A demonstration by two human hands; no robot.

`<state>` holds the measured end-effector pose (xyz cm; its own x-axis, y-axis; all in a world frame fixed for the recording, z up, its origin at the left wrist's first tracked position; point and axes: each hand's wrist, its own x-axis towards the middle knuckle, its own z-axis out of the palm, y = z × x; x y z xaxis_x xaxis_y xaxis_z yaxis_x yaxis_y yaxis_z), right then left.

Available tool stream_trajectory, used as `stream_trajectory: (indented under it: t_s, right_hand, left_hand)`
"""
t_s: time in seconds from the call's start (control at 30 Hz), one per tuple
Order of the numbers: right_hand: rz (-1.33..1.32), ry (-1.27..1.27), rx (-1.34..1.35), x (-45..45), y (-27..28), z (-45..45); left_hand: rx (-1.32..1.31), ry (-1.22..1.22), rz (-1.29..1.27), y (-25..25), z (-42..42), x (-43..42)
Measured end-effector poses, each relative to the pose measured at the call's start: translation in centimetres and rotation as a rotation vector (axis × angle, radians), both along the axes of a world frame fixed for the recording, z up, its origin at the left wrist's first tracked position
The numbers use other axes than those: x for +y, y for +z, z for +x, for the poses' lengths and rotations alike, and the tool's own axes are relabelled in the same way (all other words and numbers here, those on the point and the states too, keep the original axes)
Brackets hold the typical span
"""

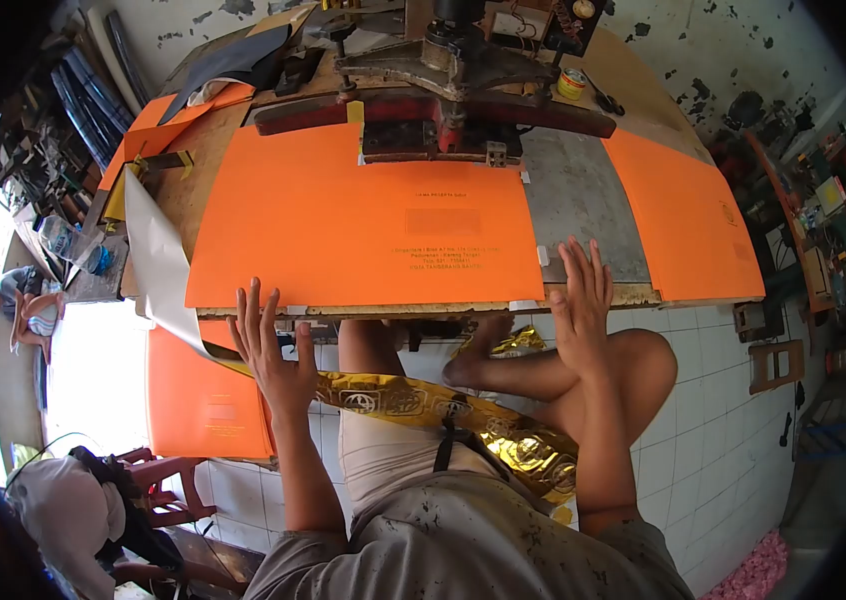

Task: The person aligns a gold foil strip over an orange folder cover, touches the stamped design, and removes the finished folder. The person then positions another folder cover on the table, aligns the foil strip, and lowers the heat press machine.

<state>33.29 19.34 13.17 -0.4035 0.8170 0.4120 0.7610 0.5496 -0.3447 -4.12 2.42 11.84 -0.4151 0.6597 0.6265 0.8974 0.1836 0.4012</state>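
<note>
A printing workshop: heavy metal press point(446, 75), lettered orange sheets point(343, 220), patterned gold foil point(398, 399).

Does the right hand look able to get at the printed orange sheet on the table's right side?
Probably yes: the right hand looks open and empty, and nothing appears to stand between it and the right-side orange sheet, just the flat grey plate.

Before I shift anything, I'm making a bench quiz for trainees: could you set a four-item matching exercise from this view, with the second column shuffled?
Column one
1. Foil
2. Press
3. Left hand
4. Pink heap

Column two
A. Open, at the middle sheet's near edge
B. Lower right of the view
C. Gold and shiny
D. Over that sheet's far edge

Pairs: 1-C, 2-D, 3-A, 4-B
</note>
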Motion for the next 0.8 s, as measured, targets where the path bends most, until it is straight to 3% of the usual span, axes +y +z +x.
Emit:
stream_trajectory:
  t_s: [0.43, 0.8]
  right_hand:
    - [-0.009, -0.009, 0.005, -1.4, 0.3, -0.2]
    - [0.081, 0.005, 0.029, 0.7, 0.8, -1.0]
  left_hand:
    - [-0.022, 0.000, -0.115, -1.4, -0.9, -1.4]
    - [0.103, -0.012, 0.048, -1.4, -1.4, 2.3]
